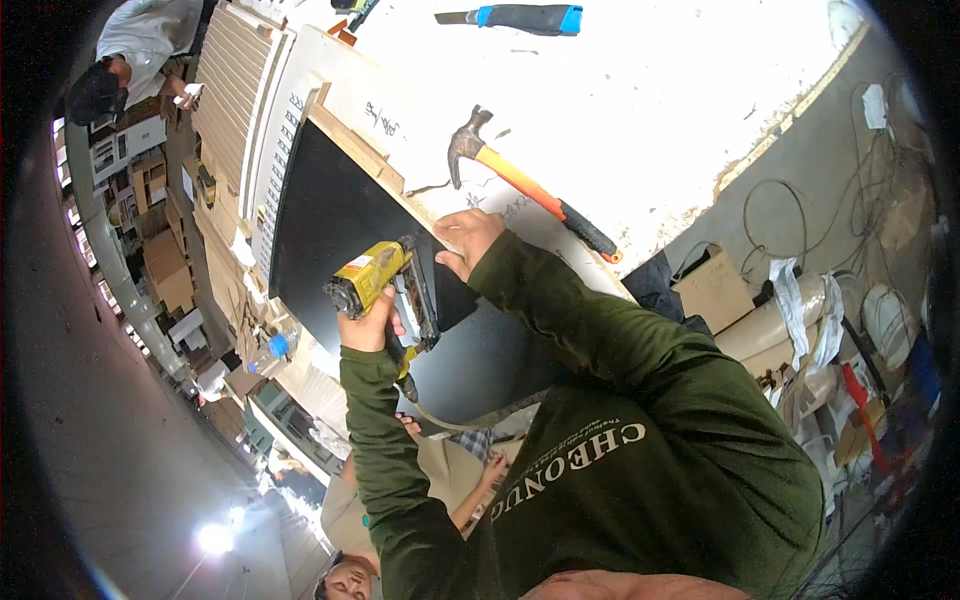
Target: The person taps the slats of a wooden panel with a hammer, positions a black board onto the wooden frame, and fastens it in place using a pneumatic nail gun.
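Observation:
In my left hand (368,326) is a yellow and black air nail gun (368,270); my fingers wrap its grip, and a hose trails from its lower end. The gun is over a glossy black panel (315,215). A narrow wooden strip (362,153) runs along the panel's upper right edge. My right hand (474,236) grips that strip, thumb on the panel's side and fingers over the wood. Just beyond this hand, a claw hammer (522,186) with an orange and black handle lies on the white tabletop (640,90).
A blue-handled tool (530,18) with a dark blade lies at the far edge. Slatted boards (235,85) are stacked at the left, near a person in white (150,45). Another person (355,575) is at the lower left. Cables (775,215) and a cardboard box (712,290) are at the right.

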